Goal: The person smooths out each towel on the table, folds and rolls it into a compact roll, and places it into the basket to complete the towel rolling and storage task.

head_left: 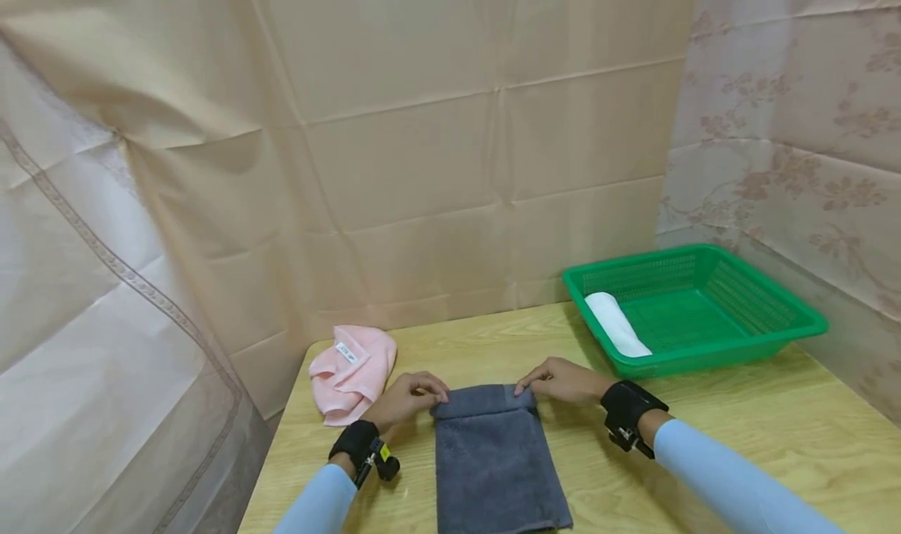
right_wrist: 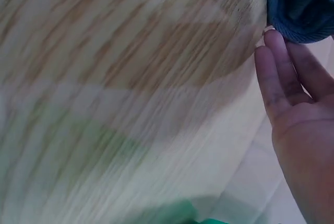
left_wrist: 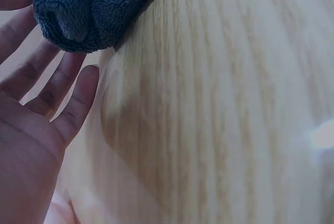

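Grip of left hand [head_left: 404, 401] and right hand [head_left: 568, 381] pinches grey towel [head_left: 493, 464], one near corner cropped

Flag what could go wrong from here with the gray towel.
1. The gray towel may unroll: its roll looks hollow in both wrist views.
2. With the left hand and right hand at opposite ends, the roll may skew if the hands move unevenly.
3. The pink cloth lies close to the left hand and might get nudged.
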Demonstrator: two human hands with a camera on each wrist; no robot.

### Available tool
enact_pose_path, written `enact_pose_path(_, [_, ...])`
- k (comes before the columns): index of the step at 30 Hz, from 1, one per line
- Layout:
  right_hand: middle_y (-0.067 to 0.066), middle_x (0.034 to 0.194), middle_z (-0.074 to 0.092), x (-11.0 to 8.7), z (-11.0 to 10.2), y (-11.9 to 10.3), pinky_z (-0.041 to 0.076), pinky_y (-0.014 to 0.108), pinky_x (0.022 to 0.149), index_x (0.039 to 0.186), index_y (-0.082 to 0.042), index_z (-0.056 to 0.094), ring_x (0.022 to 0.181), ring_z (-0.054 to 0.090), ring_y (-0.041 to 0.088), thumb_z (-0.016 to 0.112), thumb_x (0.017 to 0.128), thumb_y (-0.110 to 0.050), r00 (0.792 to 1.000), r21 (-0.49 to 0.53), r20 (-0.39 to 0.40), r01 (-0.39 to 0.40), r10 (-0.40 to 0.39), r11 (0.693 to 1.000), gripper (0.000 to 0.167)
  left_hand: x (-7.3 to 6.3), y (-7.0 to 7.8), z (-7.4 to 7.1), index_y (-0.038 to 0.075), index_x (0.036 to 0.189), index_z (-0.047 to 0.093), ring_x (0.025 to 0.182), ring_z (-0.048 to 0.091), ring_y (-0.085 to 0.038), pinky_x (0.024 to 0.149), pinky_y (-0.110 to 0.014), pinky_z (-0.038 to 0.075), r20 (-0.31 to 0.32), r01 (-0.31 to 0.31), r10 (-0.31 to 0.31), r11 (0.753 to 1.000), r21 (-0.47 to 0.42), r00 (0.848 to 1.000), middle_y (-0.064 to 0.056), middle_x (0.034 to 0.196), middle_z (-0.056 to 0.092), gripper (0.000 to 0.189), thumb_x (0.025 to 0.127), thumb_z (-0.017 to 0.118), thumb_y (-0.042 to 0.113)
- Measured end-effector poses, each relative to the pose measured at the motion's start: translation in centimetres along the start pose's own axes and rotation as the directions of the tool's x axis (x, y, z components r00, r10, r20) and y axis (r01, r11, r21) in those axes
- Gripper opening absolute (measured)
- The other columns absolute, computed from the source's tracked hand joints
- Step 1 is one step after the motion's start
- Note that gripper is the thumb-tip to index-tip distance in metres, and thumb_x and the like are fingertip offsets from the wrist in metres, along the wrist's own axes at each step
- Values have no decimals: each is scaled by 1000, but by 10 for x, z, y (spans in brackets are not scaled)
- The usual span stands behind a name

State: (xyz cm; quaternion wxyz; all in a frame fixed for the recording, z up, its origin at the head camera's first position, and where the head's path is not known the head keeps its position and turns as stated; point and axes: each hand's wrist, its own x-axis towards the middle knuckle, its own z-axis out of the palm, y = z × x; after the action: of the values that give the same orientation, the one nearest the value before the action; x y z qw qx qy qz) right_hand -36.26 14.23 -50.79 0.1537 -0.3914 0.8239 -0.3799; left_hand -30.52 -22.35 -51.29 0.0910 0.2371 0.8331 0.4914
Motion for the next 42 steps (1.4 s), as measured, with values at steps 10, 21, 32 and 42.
enact_pose_path(10, [4,111,67,6,0,4,50,42,89,117,-7,66,104,61,26,76,96,-28,998,130,2,-63,63,990,31,-2,-4,-4,13,131,67,112,62,-21,94,-36,49,45,130,-130,992,-3,991,-1,123,67,35,100,71,27])
enact_pose_path(21, [-2,84,59,9,-1,6,40,32,68,105,-11,77,80,50,17,84,87,-34,981,100,51,-193,189,976,29,-6,-4,-6,11,136,66,114,62,-18,97,-39,50,98,206,-214,975,87,972,1,120,70,45,98,72,33])
enact_pose_path(32, [0,88,58,13,4,-8,43,29,66,100,-8,65,79,52,16,89,82,-24,991,7,30,-128,127,992,34,-3,0,-5,9,119,64,99,62,-14,88,-31,51,135,120,-141,981,152,981,1,106,64,34,91,79,22])
enact_pose_path(42, [-2,90,61,25,9,1,47,30,68,109,-9,65,78,54,15,86,84,-17,996,-49,-82,-32,27,998,34,1,3,-3,10,112,60,90,60,-16,79,-29,52,18,58,-62,983,173,998,-3,102,60,33,88,82,13])
